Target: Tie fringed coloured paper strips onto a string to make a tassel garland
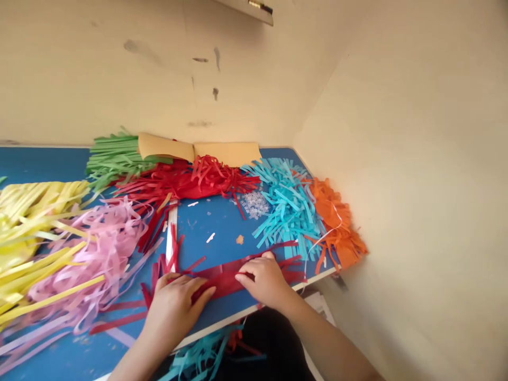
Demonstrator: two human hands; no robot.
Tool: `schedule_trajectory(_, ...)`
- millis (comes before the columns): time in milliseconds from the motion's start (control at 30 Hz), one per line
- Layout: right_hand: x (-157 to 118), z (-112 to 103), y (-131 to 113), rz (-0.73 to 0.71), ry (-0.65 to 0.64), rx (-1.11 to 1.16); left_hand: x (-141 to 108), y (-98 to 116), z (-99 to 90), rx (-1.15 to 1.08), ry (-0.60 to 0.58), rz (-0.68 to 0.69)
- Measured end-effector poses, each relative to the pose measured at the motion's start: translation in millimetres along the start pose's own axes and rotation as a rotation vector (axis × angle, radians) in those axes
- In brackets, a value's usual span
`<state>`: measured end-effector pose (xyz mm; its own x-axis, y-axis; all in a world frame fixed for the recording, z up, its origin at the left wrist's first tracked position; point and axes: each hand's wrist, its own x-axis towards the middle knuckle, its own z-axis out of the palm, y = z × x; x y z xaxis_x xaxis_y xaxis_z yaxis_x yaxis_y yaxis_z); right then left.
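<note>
A dark red paper strip with fringed ends (225, 276) lies near the front edge of the blue table. My left hand (180, 299) is closed on its left part, thumb and fingers bent over the paper. Farther right, my right hand (264, 278) pinches the same strip between thumb and fingers. Red fringes stick out past both hands. Beside my left hand is a tangle of pink strips (115, 233). Light blue fringed paper (288, 201) lies beyond my right hand.
Yellow strips (39, 211) lie at the left. Green fringes (115, 156), bright red fringes (190, 182) and tan paper (228, 153) line the back by the wall. Orange fringed paper (337, 222) hangs over the right corner. White bits (255, 205) dot the blue table (210, 219).
</note>
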<state>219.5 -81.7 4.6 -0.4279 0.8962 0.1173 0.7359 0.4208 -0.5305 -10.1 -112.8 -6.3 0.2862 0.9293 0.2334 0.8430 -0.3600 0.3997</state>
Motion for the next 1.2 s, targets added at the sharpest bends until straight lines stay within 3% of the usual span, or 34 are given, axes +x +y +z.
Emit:
schedule_trajectory(100, 7, 6, -1, 0.091, 0.012, -0.034, 3, -7, -1.5, 0.072, 0.006, -0.064)
schedule_trajectory(233, 11, 11, -2, 0.165, 0.032, -0.052, 6, 0, -1.4, 0.206, -0.025, -0.103)
schedule_trajectory(733, 16, 14, -3, 0.249, -0.024, -0.088, 9, 0, 4.1, 0.271, -0.075, -0.094)
schedule_trajectory(800, 17, 10, -1, 0.247, -0.029, -0.106, 8, 0, 1.5, 0.284, -0.038, -0.086)
schedule_trajectory(867, 18, 2, 0, 0.254, 0.012, -0.152, 9, 1, -2.9, 0.316, 0.041, -0.055)
schedule_trajectory(967, 14, -10, -6, 0.321, 0.265, -0.266, 14, 3, -10.6, 0.337, 0.021, 0.131)
schedule_trajectory(1033, 8, -8, -15, 0.212, 0.390, -0.229, 18, 4, -14.5, 0.336, -0.095, 0.292)
schedule_trajectory(1133, 1, 7, -21, -0.164, 0.251, -0.007, 19, 6, -17.2, 0.346, -0.177, 0.413)
schedule_trajectory(1200, -1, 15, -15, -0.141, 0.211, 0.036, 15, 8, -17.8, 0.337, -0.159, 0.413)
